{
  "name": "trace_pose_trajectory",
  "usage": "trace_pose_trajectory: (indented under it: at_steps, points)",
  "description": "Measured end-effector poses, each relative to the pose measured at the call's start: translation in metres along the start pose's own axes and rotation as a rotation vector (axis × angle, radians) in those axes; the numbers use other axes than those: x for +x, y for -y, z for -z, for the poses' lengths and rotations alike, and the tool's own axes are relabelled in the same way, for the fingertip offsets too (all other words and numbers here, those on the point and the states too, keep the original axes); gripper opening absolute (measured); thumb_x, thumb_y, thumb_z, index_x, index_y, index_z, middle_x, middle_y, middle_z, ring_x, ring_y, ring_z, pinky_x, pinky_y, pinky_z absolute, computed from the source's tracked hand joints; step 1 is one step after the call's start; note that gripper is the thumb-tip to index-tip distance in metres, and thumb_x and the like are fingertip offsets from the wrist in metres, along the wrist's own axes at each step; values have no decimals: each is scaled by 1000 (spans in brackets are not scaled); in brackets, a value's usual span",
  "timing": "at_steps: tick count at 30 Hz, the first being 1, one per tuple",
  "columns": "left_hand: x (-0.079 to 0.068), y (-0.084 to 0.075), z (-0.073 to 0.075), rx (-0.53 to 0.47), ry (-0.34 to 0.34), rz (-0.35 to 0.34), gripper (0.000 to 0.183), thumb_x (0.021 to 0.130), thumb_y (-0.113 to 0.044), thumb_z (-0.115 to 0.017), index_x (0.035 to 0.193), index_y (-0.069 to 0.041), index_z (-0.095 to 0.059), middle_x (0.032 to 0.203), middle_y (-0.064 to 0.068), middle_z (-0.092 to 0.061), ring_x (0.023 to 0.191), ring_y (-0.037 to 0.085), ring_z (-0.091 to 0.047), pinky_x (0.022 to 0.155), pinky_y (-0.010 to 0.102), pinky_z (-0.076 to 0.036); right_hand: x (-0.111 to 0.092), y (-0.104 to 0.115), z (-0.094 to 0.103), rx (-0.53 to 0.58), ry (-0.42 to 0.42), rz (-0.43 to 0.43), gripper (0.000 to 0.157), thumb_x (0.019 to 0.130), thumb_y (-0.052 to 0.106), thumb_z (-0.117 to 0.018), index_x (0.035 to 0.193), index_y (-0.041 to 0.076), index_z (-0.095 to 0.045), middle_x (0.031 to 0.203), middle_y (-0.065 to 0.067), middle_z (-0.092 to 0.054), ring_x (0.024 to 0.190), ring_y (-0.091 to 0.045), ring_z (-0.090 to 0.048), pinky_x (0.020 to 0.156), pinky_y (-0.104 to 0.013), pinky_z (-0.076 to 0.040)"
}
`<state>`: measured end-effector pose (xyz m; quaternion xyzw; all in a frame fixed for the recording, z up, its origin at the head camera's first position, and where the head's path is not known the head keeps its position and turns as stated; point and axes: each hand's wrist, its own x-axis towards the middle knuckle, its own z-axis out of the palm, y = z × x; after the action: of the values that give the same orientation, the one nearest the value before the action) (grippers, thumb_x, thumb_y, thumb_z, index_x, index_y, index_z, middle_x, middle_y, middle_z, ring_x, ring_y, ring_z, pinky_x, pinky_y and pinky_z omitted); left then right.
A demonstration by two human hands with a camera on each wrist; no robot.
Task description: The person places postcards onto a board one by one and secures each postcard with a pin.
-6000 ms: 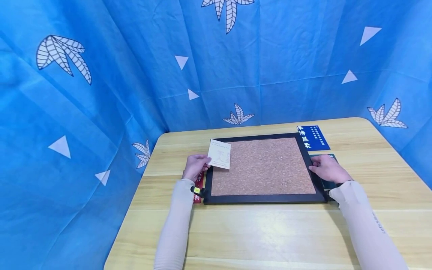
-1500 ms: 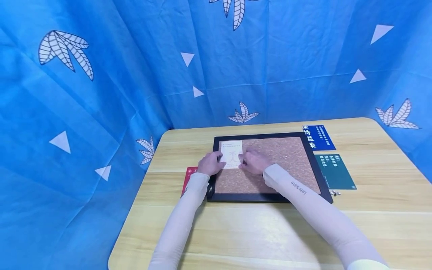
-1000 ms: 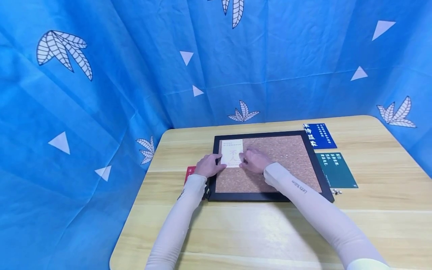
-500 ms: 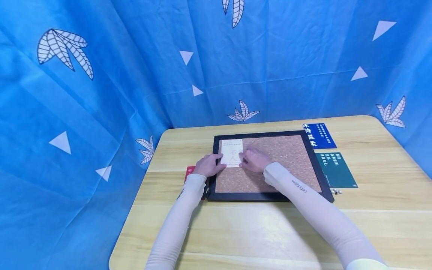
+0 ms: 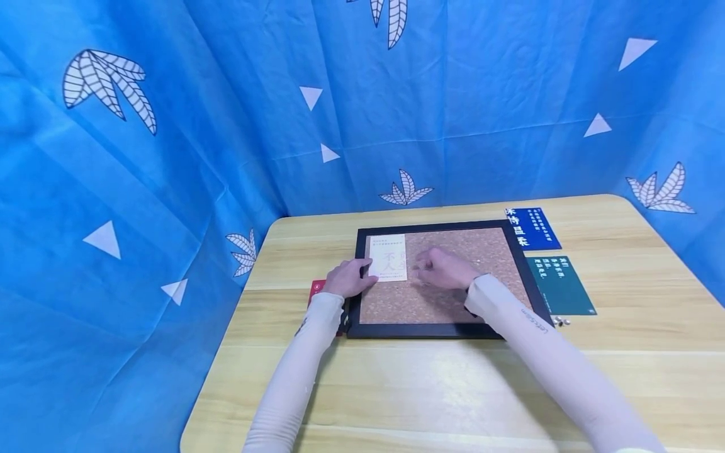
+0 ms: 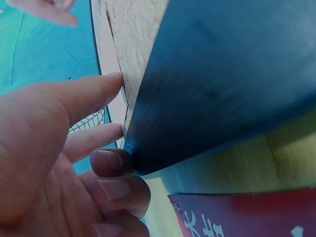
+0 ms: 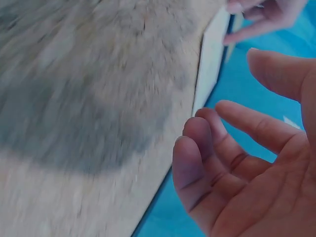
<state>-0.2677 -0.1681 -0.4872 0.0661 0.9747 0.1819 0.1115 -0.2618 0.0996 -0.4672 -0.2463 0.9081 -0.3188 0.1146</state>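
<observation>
A cream card (image 5: 388, 248) with pale printed characters lies at the upper left of the black-framed cork board (image 5: 481, 248). My left hand (image 5: 347, 278) reaches over the frame's left side, its thumb and index fingertips pressing the card's left edge. In the left wrist view the other fingers (image 6: 118, 190) bend beside the black frame (image 6: 212, 89). Just right of the card, over the cork, hovers my right hand (image 5: 444, 268). In the right wrist view its thumb and fingers (image 7: 190, 165) are spread apart with nothing between them.
Beyond the frame's right side lie a blue card (image 5: 533, 228) and a green card (image 5: 563, 286). Several small shiny pieces (image 5: 561, 321) sit below the green one. Partly hidden by the left arm is a red card (image 5: 317, 288). A blue patterned curtain (image 5: 362, 126) hangs behind the table.
The left hand carried the cream card from the frame's left side onto the cork, and both hands pressed it there. My right hand has just come off its right edge, moving right.
</observation>
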Motion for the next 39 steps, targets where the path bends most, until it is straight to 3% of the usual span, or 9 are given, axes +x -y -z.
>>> trace_pose_trajectory:
  at_steps: [4,12,17,21,31,39]
  points:
    - [0,0,0,-1,4,3,63,97,-45,-70,152,-20,-53,155,11,-55,132,29,-59,108,48,-52,-18,-6,15,25,-32,-28,46,100,17,-65,138,-8,-60,66,-1,-49,52,-11,-39,50,-27,-35]
    - [0,1,1,-6,12,20,64,96,-45,-71,153,-20,-53,155,10,-55,136,29,-57,112,51,-49,-57,-15,44,2,-91,-107,43,103,25,-62,136,-3,-63,95,-10,-68,74,-18,-58,61,-31,-48]
    - [1,0,1,-15,20,34,64,97,-45,-71,153,-21,-52,156,9,-55,136,29,-57,112,51,-49,-85,-19,61,-24,-132,-145,37,103,26,-62,130,2,-68,101,-10,-72,84,-20,-63,67,-32,-52]
    - [1,0,1,-7,14,35,64,97,-45,-71,153,-21,-52,156,9,-55,134,29,-58,111,50,-50,-107,-27,72,-45,-169,-129,34,103,25,-63,127,1,-69,99,-10,-72,82,-19,-62,65,-30,-52]
    - [-1,-1,1,12,10,24,65,96,-45,-71,153,-20,-52,154,10,-56,134,30,-58,111,52,-50,-156,-58,88,-119,-216,-169,35,103,26,-65,123,-1,-70,104,-11,-74,88,-20,-64,72,-30,-53]
    - [-2,-3,0,15,9,12,65,96,-45,-71,153,-21,-52,153,10,-57,131,30,-59,109,51,-51,-185,-82,88,-137,-211,-234,35,103,25,-64,121,-5,-69,99,-10,-73,84,-19,-63,69,-28,-52]
